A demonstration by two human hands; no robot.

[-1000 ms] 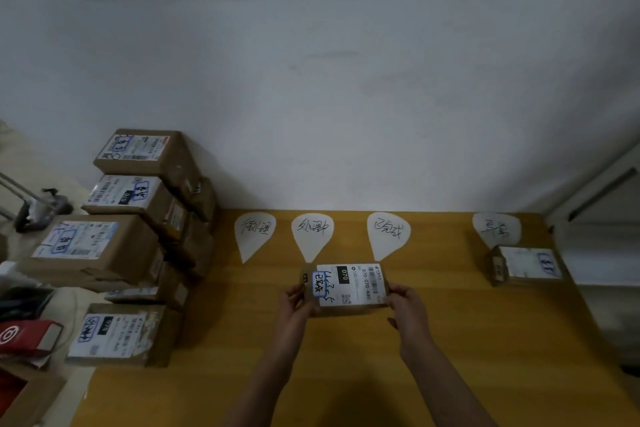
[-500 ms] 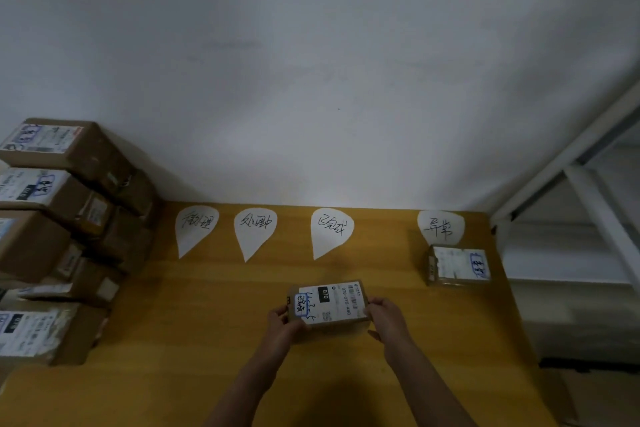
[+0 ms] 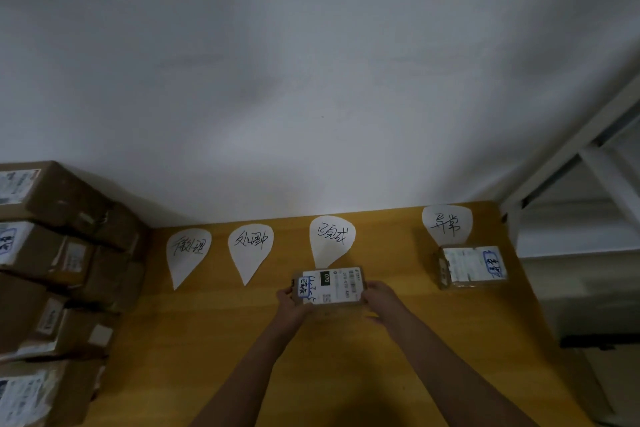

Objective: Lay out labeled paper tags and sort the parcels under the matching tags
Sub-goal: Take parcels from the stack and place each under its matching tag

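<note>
Several white teardrop paper tags with handwritten labels lie along the back of the wooden table: the first tag, the second tag, the third tag and the far-right tag. A small cardboard parcel with a white shipping label sits just below the third tag. My left hand grips its left end and my right hand grips its right end. Another labelled parcel lies under the far-right tag.
A stack of brown cardboard parcels fills the table's left side against the white wall. A white metal shelf frame stands just past the table's right edge.
The parcel in both hands has moved away from me and now sits right under the third tag. The camera view shifted right, pushing the parcel stack toward the left edge.
</note>
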